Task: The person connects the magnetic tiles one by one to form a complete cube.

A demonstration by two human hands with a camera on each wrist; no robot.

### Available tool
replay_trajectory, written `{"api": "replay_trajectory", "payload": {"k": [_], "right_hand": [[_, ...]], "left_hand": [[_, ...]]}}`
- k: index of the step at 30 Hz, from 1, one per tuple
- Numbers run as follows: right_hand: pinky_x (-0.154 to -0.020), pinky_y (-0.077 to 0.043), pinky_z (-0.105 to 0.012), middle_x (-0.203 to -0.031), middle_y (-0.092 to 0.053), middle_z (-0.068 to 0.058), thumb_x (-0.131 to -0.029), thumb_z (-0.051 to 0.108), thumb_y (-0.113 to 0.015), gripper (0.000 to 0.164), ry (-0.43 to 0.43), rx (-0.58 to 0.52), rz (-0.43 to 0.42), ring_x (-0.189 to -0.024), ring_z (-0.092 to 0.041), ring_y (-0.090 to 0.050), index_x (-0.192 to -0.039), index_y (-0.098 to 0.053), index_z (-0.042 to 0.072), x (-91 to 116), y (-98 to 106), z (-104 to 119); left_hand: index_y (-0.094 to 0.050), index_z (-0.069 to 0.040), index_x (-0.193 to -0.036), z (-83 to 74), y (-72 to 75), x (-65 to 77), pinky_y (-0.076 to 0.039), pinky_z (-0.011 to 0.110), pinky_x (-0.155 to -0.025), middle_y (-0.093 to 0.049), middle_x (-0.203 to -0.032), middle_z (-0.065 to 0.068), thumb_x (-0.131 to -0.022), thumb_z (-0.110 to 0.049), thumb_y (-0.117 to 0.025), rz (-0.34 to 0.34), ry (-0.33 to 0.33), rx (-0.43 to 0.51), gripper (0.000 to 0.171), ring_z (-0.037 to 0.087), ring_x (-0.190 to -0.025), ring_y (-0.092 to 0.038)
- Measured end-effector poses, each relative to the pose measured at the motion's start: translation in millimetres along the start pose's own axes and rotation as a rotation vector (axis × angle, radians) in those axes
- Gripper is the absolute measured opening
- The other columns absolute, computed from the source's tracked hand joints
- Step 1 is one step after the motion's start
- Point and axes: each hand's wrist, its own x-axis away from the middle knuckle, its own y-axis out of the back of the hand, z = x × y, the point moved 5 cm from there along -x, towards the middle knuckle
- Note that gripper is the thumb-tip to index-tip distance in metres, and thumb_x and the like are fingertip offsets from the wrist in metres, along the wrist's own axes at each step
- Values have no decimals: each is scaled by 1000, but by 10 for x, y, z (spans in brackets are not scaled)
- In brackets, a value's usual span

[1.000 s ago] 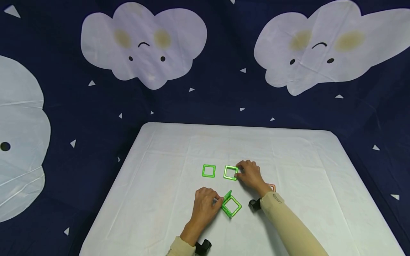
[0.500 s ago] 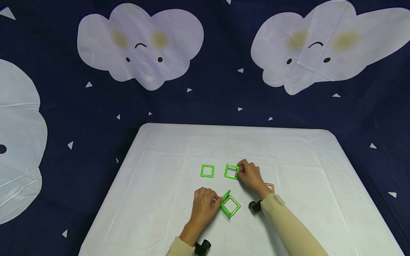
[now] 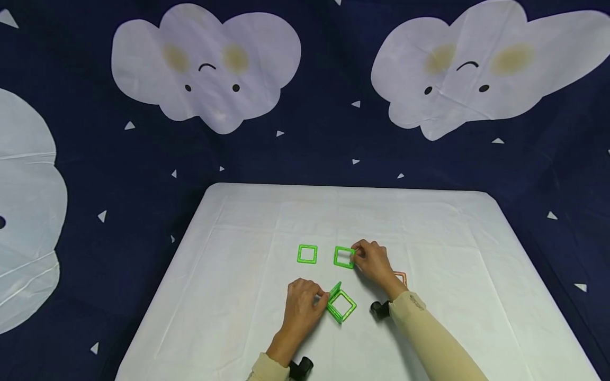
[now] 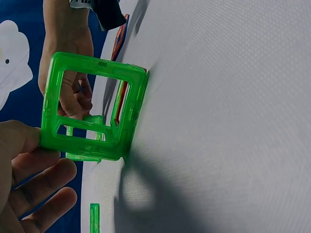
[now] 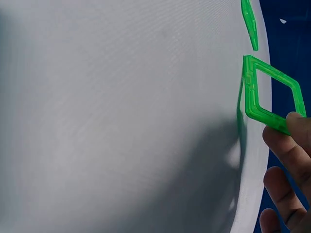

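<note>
My left hand point(image 3: 302, 306) pinches a green square magnetic tile frame between thumb and fingertips. It is joined to other green tiles point(image 4: 52, 97), with one upright and one lying at an angle to it. Farther forward, my right hand point(image 3: 374, 263) pinches a single green square tile point(image 5: 250, 90) by its right side. That tile is tilted, and one edge is at or near the table; contact is unclear. Left of it, a loose green square tile point(image 3: 307, 245) lies flat, apart from both hands. The left thumb hides part of the joined tiles.
An orange square tile point(image 3: 404, 279) lies behind my right wrist, mostly hidden. White cloth covers the table point(image 3: 248, 222), whose far edge meets a dark blue curtain point(image 3: 329, 148) printed with clouds. Each wrist carries a small black camera.
My right hand and its tile have shifted slightly right relative to the loose tile, and the tile's tilt varies a little. My left hand keeps its grip on the joined tiles.
</note>
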Motion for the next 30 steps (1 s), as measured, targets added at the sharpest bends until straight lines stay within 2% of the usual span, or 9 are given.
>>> {"api": "replay_trajectory", "payload": {"k": [8,17,23,30], "right_hand": [[-85,-37,-49,-74,-69,-3,-78,11,-72,10,41,18,-43,-73,-19,-52,-87,-70,10,85,78,36],[-76,-38,-44,-71,-71,-3,-72,8,-76,12,145,98,-127,-69,-17,-50,-82,-69,10,171,139,140],[-78,-37,-43,-74,-72,-5,-71,7,-78,13,105,53,-164,-70,-20,-51,-80,-69,9,219,185,159],[-83,-36,-43,-75,-70,-6,-72,12,-78,12,41,7,-149,-73,-22,-52,-80,-69,8,323,207,182]], "left_hand": [[-63,-18,-60,4,-16,5,-42,35,-78,-61,-61,-8,-71,-23,-78,-2,17,-1,20,11,-70,-55],[-63,-18,-60,22,-31,10,-42,36,-80,-61,-61,-7,-72,-22,-78,-3,31,12,20,11,-71,-55],[-62,-18,-60,11,-26,23,-42,36,-80,-61,-61,-7,-71,-22,-78,-17,25,1,20,12,-72,-55],[-62,-18,-60,6,-18,25,-42,37,-79,-62,-61,-6,-71,-22,-78,-29,33,0,20,13,-73,-55]]}}
